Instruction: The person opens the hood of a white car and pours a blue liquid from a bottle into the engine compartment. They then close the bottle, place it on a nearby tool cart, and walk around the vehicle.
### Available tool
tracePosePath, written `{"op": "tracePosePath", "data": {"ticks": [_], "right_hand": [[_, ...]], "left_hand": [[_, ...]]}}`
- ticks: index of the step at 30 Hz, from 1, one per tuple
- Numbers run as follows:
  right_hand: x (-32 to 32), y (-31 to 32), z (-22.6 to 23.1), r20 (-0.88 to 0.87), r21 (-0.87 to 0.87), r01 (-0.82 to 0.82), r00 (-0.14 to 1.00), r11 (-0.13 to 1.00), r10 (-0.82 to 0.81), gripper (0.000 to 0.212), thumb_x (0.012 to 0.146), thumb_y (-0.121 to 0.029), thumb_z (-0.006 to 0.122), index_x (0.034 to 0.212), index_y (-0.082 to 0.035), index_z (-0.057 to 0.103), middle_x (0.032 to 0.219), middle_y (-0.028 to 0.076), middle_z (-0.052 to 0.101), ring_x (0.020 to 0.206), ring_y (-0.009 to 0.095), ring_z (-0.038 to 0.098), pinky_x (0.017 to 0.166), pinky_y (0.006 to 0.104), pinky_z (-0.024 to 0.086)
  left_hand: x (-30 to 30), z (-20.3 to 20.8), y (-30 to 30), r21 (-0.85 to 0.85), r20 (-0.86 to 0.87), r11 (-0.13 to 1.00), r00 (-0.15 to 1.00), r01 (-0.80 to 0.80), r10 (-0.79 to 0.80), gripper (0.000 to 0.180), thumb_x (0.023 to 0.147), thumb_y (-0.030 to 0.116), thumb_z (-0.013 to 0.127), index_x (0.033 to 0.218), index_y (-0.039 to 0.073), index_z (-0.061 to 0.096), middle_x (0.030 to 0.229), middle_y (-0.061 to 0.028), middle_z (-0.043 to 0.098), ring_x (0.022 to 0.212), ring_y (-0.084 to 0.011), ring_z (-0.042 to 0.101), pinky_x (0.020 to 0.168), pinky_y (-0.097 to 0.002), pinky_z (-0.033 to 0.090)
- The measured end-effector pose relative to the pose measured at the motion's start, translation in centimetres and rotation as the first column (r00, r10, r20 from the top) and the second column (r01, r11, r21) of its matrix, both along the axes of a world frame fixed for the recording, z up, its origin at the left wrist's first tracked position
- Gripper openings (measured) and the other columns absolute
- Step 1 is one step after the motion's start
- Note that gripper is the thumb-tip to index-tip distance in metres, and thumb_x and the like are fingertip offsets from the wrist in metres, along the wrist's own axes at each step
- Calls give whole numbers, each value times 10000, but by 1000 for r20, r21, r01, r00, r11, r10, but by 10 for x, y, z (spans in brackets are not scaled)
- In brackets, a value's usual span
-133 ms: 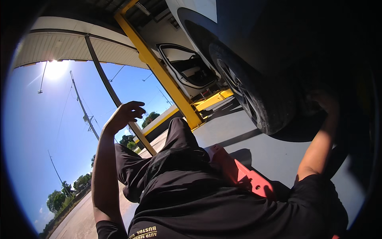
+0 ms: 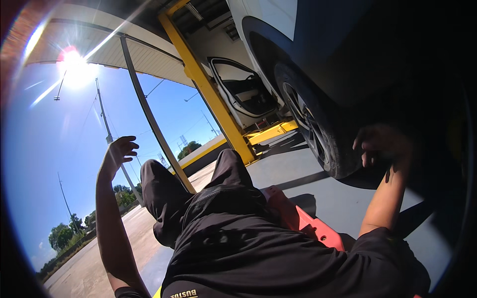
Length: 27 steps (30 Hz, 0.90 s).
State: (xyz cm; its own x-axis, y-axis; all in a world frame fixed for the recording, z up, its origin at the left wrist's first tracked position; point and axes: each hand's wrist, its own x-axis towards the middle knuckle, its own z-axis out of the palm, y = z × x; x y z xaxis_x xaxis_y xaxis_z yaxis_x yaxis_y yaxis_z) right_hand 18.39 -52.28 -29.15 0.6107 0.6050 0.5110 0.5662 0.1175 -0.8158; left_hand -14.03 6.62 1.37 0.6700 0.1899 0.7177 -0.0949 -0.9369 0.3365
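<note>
A: Hands first. Right hand [image 2: 380,146] is up at about three o'clock, fingers curled in the dark under the raised car [image 2: 357,44], just beside the rear tyre [image 2: 318,134]. Whether it grips anything, cannot tell; shadow hides the palm.

B: Left hand [image 2: 118,151]?

A: Nine o'clock, lifted against the sky, fingers loosely bent, holding nothing, touching nothing.

B: Change from a moment ago?

A: Slight. Left hand sits at about the same height with the same loose curl; right hand stays tucked by the wheel arch. View has hardly swung. Judgement: work under the car is ongoing, no new contact made.

B: Surroundings?

A: Person lies on their back in black shirt and trousers on a red creeper [image 2: 320,231], knees up at six o'clock. Yellow lift post [image 2: 208,89] runs from twelve o'clock down to centre. An open car door [image 2: 243,92] shows beyond it. Sun [image 2: 72,62] glares at ten o'clock.
</note>
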Motion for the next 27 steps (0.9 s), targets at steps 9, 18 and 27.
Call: {"op": "tracePosePath", "data": {"ticks": [9, 18, 27], "right_hand": [[81, 315, 144, 58, -776, 0, 996, 631, 72, 507, 1059, -318, 558, 1489, -59, 483, 1268, 185, 715, 1059, 307, 722, 955, 459, 566], [205, 577, 27, -9, -854, 93, 981, 512, -192, 262, 980, -213, 573, 1084, -29, 727, 990, 130, 778, 732, 244, 745, 646, 464, 600], [120, 443, -142, 89, -741, 513, 714, 433, -694, 560, 884, -304, 758, 1351, -108, 517, 1319, 229, 515, 1241, 410, 512, 1102, 512, 402]], "left_hand": [[-115, 38, 90, -236, 106, 933, 947, -271, 302, 383, 1013, 420, 636, 1269, 137, 676, 1023, -6, 720, 840, -123, 651, 752, -306, 501], [129, 84, 337, -382, -250, 808, 891, -450, 378, 316, 999, 371, 680, 1217, 146, 715, 995, 29, 757, 824, -96, 683, 758, -292, 517], [311, 167, 470, -378, -155, 815, 898, -440, 413, 287, 1012, 320, 653, 1179, 101, 735, 958, -14, 759, 770, -107, 690, 658, -295, 539]]}}
